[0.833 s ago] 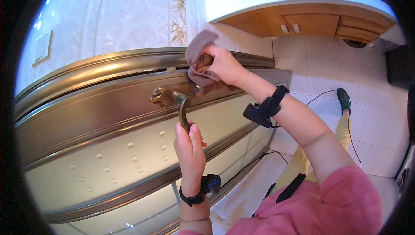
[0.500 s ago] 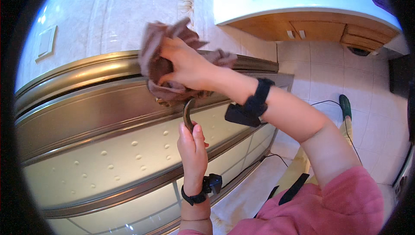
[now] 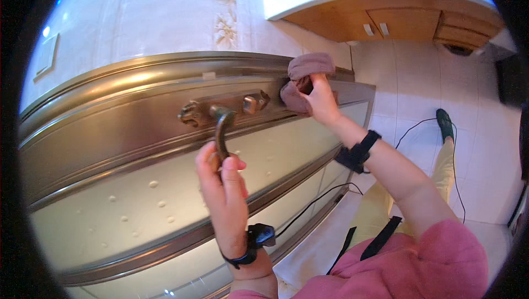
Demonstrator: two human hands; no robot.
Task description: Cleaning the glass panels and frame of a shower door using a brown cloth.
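Observation:
My left hand (image 3: 223, 189) is closed around the free end of a curved bronze door handle (image 3: 221, 128). The handle stands out from an ornate backplate (image 3: 198, 113) with a thumb-turn knob (image 3: 254, 102) beside it. Further right, my right hand (image 3: 324, 101) grips a bunched mauve-brown cloth (image 3: 311, 65). That cloth lies against the brown door (image 3: 110, 128) near its edge, past the backplate. Part of the cloth is hidden by my fingers. Dark straps with small devices circle both my wrists.
Dotted frosted glass panels (image 3: 138, 205) fill the door's lower part. A metallic door frame (image 3: 138, 73) runs along the tiled wall. Ahead on the right stands a wooden cabinet (image 3: 405, 21) under a white basin. A black cable (image 3: 311, 202) trails by my legs.
My right hand with the cloth has moved right, away from above the handle, uncovering the backplate and knob. My left hand stays on the handle, slightly further left in the picture.

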